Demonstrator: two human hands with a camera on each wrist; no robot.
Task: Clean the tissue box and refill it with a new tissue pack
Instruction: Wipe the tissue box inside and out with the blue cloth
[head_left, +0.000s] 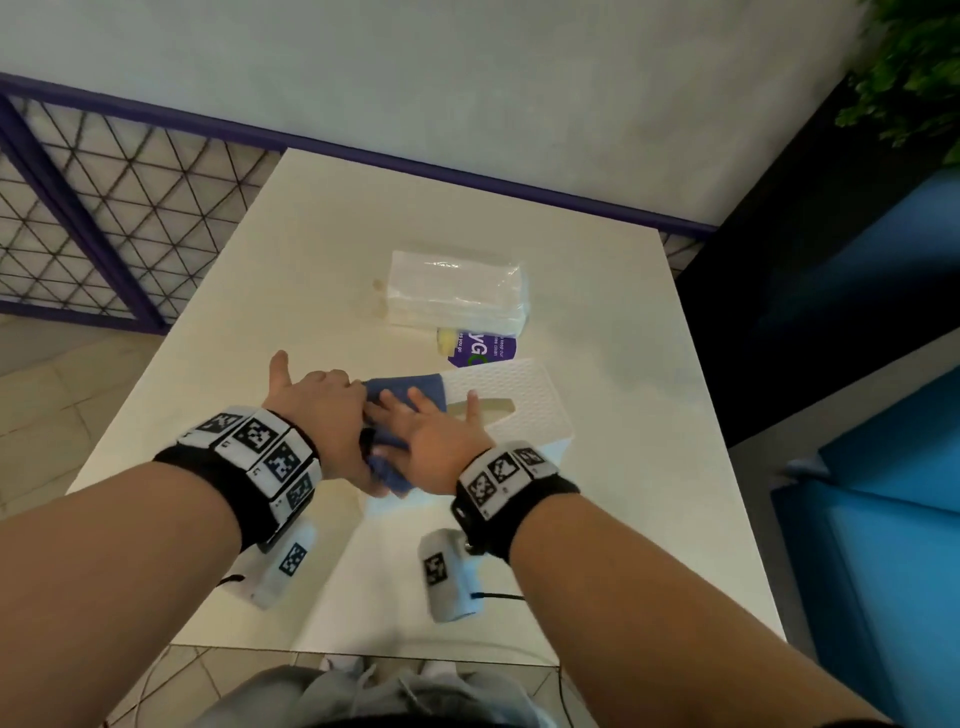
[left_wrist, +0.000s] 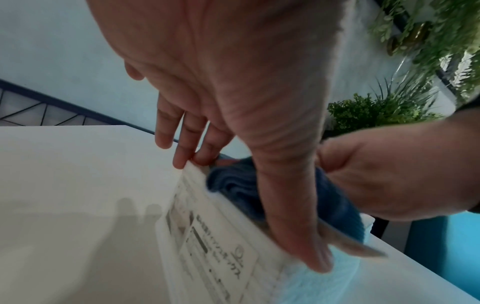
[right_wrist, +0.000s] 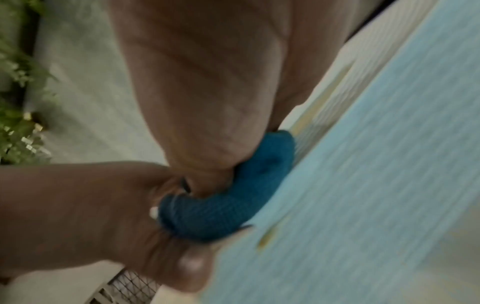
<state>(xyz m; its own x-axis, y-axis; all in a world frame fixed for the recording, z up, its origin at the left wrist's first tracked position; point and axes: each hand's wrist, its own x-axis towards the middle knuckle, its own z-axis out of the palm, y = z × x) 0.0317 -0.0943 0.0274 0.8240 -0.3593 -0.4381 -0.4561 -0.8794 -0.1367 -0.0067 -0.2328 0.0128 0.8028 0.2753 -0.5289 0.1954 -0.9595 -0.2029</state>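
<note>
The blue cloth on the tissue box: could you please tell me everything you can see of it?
The blue cloth is a soft, knitted-looking rag, bunched and folded rather than spread flat. It lies on the left end of the white tissue box's textured top, spilling over the near edge. The right hand presses it down with straight fingers; the left hand steadies the box's end, touching the cloth. In the right wrist view it bulges out from under the palm.
</note>
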